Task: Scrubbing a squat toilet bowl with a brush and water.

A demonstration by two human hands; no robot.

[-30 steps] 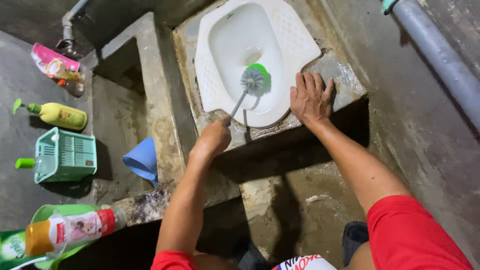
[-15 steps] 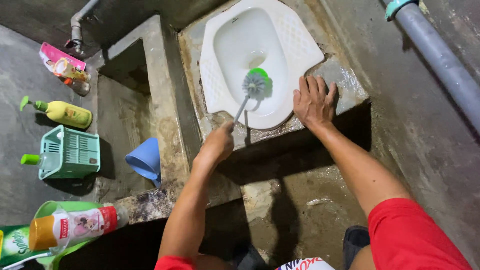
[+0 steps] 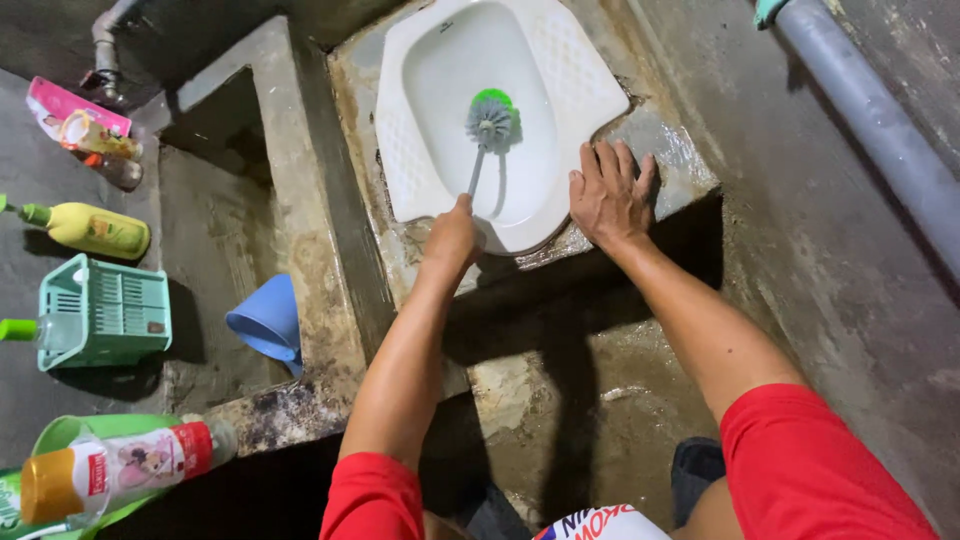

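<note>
Toilet brush (image 3: pixel 485 140) — handle runs up-away from left hand (image 3: pixel 450 235), bristles in bowl (image 3: pixel 530 60).

Concrete ledge (image 3: pixel 30 190) bears yellow bottle (image 3: pixel 90 228) and green basket (image 3: pixel 100 312).

Your hands at the squat pan, with the trough and bottles off to your left.

Your left hand (image 3: pixel 452 232) sits at the near rim of the squat pan (image 3: pixel 580 80), gripping the brush (image 3: pixel 489 122), whose head lies inside the bowl ahead of it. Your right hand (image 3: pixel 606 196) rests flat on the raised slab (image 3: pixel 668 150), just right of the pan's near end. Left of the slab runs a ledge (image 3: pixel 300 150), and beyond it a sunken trough (image 3: pixel 215 220) holding a scoop (image 3: pixel 264 320). Farther left, a basket (image 3: pixel 100 312) stands between a bottle (image 3: pixel 90 229) behind it and another bottle (image 3: pixel 115 470) nearer you. A pipe (image 3: pixel 870 110) runs along your right.
</note>
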